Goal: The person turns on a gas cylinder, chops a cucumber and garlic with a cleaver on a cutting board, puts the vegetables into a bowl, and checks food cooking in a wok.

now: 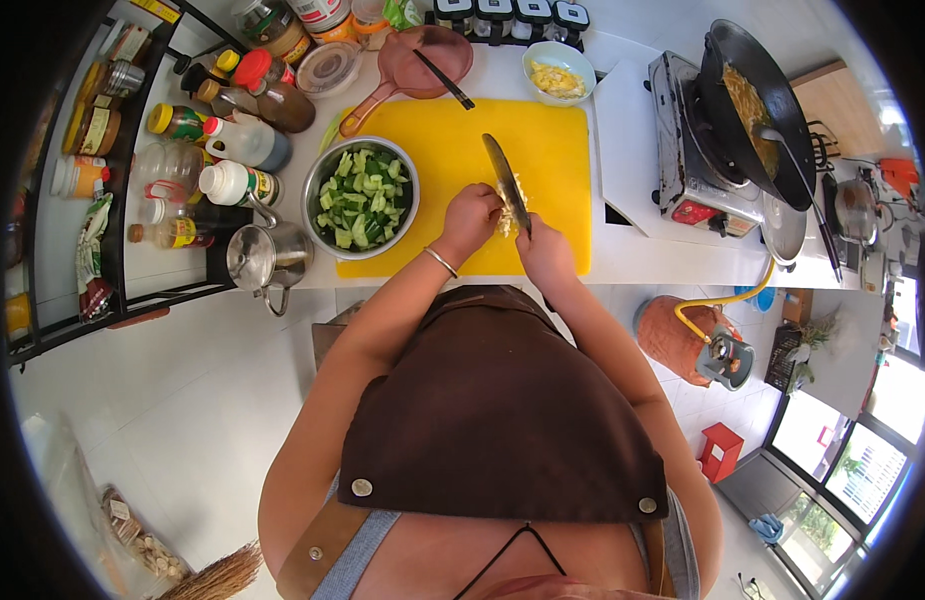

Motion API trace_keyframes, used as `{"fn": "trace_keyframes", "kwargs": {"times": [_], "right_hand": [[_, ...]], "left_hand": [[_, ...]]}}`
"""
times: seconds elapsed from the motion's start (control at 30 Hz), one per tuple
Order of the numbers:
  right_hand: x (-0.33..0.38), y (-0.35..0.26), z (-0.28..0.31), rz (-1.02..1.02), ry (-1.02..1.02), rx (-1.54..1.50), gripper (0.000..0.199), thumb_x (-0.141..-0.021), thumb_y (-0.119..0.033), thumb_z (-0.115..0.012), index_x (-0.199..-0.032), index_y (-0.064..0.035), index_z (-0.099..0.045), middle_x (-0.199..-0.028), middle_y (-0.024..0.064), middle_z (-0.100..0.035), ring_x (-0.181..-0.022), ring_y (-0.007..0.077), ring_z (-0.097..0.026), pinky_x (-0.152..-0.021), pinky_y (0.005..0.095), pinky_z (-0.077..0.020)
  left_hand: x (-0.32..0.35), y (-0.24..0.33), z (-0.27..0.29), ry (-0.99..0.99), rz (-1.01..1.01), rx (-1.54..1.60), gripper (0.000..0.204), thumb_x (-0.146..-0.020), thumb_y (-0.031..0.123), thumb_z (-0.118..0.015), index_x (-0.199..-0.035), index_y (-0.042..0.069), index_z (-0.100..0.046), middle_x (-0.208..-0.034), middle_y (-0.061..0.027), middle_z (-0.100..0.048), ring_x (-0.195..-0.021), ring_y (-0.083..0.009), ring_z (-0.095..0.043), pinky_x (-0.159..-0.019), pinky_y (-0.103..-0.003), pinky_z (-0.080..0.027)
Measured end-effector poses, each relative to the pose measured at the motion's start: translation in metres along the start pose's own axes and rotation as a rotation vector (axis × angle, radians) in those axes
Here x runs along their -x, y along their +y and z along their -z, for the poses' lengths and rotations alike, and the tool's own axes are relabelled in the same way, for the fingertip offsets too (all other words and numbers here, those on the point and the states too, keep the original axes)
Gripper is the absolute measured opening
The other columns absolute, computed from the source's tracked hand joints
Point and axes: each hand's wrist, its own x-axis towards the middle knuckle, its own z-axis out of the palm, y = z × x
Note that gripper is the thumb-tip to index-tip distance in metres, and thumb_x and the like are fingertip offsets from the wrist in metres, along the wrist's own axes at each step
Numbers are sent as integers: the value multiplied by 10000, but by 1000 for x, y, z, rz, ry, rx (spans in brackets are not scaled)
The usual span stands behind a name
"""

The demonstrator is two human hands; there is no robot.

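Observation:
My right hand (545, 252) is closed round the handle of a kitchen knife (504, 172). The blade points away from me over the yellow cutting board (557, 150). Finely chopped pale pieces (506, 222), which look like garlic, lie along the blade. My left hand (470, 220) is just left of the blade, its fingers curled together beside the pieces; whatever they may hold is hidden. A steel bowl (310, 205) at the board's left edge holds cut green cucumber chunks (362, 200).
Beyond the board are a pinkish strainer-shaped pan (432, 60) with a dark utensil (444, 80) across it, and a bowl (560, 98) of yellow food. Bottles (282, 105) and a steel pot (267, 258) stand left. A wok (722, 110) rests on the gas stove (682, 150) at right.

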Motion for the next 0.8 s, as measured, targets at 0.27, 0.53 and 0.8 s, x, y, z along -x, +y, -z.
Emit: {"fn": "trace_keyframes", "kwargs": {"times": [0.27,0.53,0.8], "right_hand": [[-7,-5,2,-14,-74,28,233,-898,-223,-491,-986,-21,-569,-800,256,-650,-760,433,-640,-708,537,-506],[2,-16,1,-54,-94,32,230,-887,-212,-498,-995,-23,-573,-807,262,-649,-766,438,-640,-715,541,-506],[2,-1,5,-36,-44,-13,220,-887,-204,-498,-960,-12,-574,-789,272,-639,-762,452,-628,-711,537,-502]], "left_hand": [[-1,0,-3,30,14,-82,59,-689,9,-671,-714,62,-668,-773,-102,-633,-785,-309,-602,-671,-402,-501],[4,0,-1,59,30,-70,37,-679,21,-661,-697,52,-652,-728,-103,-595,-778,-320,-581,-691,-420,-486],[12,10,21,-29,191,-91,329,-682,33,-694,-1003,-10,-635,-928,-185,-596,-871,-361,-594,-755,-414,-505]]}}
